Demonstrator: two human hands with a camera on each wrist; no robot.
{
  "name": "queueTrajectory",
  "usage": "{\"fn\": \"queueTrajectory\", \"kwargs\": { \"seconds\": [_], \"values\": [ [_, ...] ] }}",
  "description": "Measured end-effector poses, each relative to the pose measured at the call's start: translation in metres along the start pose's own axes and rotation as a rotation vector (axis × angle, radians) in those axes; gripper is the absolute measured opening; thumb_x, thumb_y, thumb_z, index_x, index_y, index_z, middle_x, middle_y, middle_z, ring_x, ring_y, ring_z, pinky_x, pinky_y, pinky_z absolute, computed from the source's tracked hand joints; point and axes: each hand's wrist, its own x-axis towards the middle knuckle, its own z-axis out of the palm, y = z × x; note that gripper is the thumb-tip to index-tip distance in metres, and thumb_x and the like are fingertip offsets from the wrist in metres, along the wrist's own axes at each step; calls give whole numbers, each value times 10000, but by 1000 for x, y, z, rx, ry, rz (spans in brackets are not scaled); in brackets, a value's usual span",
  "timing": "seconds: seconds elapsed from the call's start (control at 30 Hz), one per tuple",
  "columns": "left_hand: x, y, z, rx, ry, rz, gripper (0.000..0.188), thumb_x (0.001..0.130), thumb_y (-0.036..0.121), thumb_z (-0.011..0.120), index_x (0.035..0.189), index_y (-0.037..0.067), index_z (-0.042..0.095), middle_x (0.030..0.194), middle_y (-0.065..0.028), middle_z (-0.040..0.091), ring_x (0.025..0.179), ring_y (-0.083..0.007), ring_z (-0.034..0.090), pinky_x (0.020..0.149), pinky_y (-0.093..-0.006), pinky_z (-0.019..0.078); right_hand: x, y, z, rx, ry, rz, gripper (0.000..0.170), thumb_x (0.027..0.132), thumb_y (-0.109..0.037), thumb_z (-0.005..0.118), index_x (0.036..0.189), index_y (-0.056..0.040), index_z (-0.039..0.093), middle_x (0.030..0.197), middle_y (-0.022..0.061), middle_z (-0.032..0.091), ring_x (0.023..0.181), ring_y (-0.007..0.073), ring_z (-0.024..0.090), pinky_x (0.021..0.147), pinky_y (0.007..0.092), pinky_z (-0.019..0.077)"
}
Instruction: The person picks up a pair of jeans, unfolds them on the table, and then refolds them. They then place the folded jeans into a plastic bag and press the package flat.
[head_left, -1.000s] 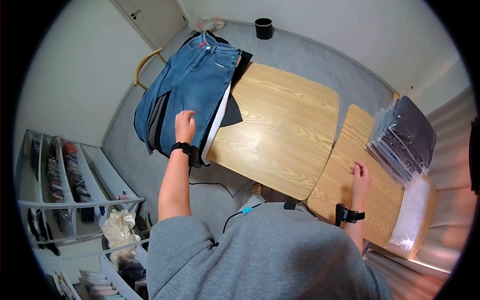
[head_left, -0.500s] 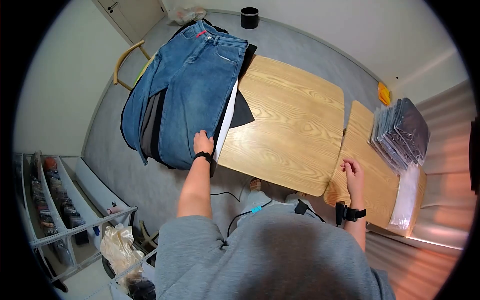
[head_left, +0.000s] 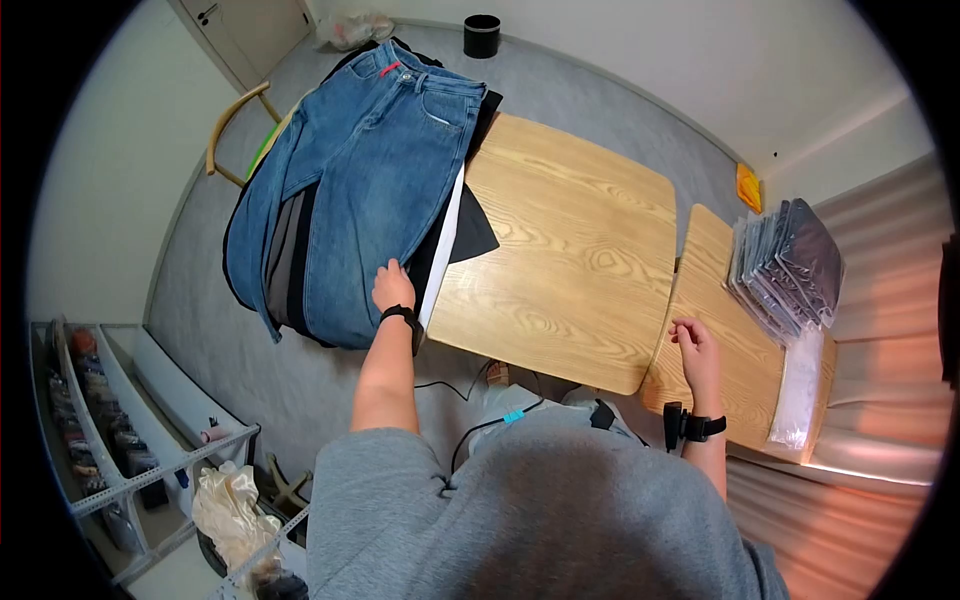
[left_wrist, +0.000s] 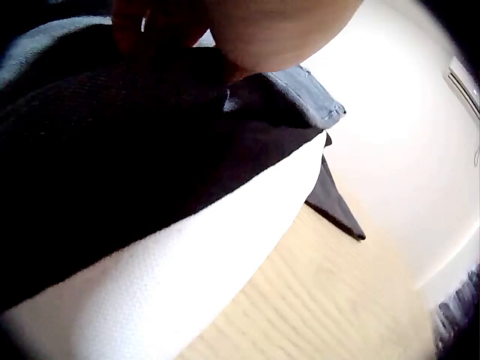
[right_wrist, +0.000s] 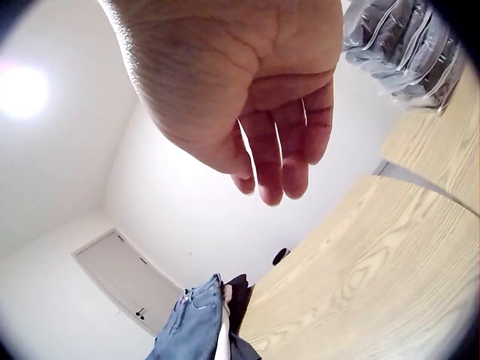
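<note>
A pair of blue jeans (head_left: 345,190) lies on top of a pile of garments at the left end of the wooden table. My left hand (head_left: 394,287) pinches the side edge of the near leg, which is drawn back in a fold. Black cloth (left_wrist: 165,165) and a white garment (left_wrist: 195,262) show beneath it in the left wrist view. My right hand (head_left: 694,345) hangs above the seam between the tables, holding nothing, its fingers (right_wrist: 270,161) loosely bent.
The wooden table (head_left: 570,240) stands beside a smaller table (head_left: 705,250). On that one are a stack of bagged dark garments (head_left: 800,265) and a pile of clear plastic bags (head_left: 800,385). A wire shelf (head_left: 170,470) stands at the left. A black bin (head_left: 482,38) is on the floor.
My left hand has moved from over the jeans leg to its near side edge and pulled that edge back, baring black cloth. The right hand stays hanging over the tables.
</note>
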Motion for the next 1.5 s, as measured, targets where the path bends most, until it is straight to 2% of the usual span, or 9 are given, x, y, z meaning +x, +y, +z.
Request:
{"fn": "queueTrajectory", "kwargs": {
  "seconds": [0.17, 0.43, 0.6, 0.77, 1.03, 1.17, 1.33, 1.43, 1.5],
  "values": [
    [4, -1, -23, -475, 65, -113, 244, 942, 253, 430, 983, 24, 503, 896, -233, 610, 835, -429, 567, 689, -496, 443, 9, -3, 12, 94, -42, 8, 138, 887, -52, 528, 966, 15, 618, 811, 59, 636, 751, 125, 596, 680, 246, 480],
    [-54, 95, -96, -916, -25, 237, 314, 942, 221, 448, 1138, -1, 553, 1071, -238, 599, 983, -380, 581, 850, -393, 455, 38, -14, 119, 239, -540, -6, 229, 933, -203, 510, 1020, -15, 607, 865, 63, 634, 776, 139, 592, 708, 271, 478],
    [-142, 149, -119, -1102, -577, 432, 313, 931, 213, 491, 1133, -17, 553, 1105, -216, 595, 1021, -322, 581, 875, -357, 449, 56, -20, 154, 842, -641, 569, 272, 921, -213, 534, 1116, -27, 567, 1000, 57, 621, 854, 160, 586, 763, 285, 474],
    [-168, 156, -93, -894, -840, 873, 279, 893, 202, 538, 1095, 16, 585, 985, -173, 600, 946, -323, 569, 839, -380, 444, 57, 11, 153, 575, -735, 485, 297, 901, -140, 545, 1160, 5, 556, 1073, 96, 621, 926, 182, 586, 814, 311, 473],
    [21, 103, -81, -686, -26, 539, 285, 758, 86, 604, 1029, -2, 599, 1040, -182, 608, 999, -346, 552, 888, -417, 423, 18, 54, 146, 417, -705, 529, 386, 927, -153, 514, 1253, 50, 479, 1178, 117, 575, 1029, 196, 545, 906, 308, 421],
    [113, 109, -25, -391, 6, 438, 641, 708, 183, 697, 1263, -9, 438, 1246, -207, 497, 1192, -360, 428, 1031, -399, 319, 2, 69, 147, 475, -709, 566, 382, 930, -164, 515, 1240, 56, 485, 1162, 114, 580, 1011, 186, 548, 897, 301, 423],
    [135, 154, -13, -80, -135, 253, 865, 660, 351, 770, 1370, 106, 342, 1397, -174, 346, 1332, -299, 275, 1060, -558, 201, -15, 61, 143, 507, -681, 591, 384, 931, -180, 510, 1242, 44, 485, 1102, 92, 597, 967, 164, 549, 862, 298, 433],
    [129, 172, -20, 7, -155, 169, 861, 647, 383, 776, 1356, 118, 364, 1370, -156, 376, 1295, -288, 323, 1067, -562, 167, -25, 71, 145, 486, -683, 587, 392, 927, -188, 511, 1257, 21, 477, 1106, 90, 593, 968, 167, 549, 865, 300, 431],
    [125, 171, -26, 110, -122, 215, 785, 663, 378, 763, 1309, 91, 422, 1242, -166, 513, 1177, -286, 472, 1034, -517, 275, -30, 76, 149, 526, -691, 537, 388, 930, -189, 503, 1255, 21, 479, 1112, 90, 592, 970, 174, 550, 874, 305, 426]
  ]
}}
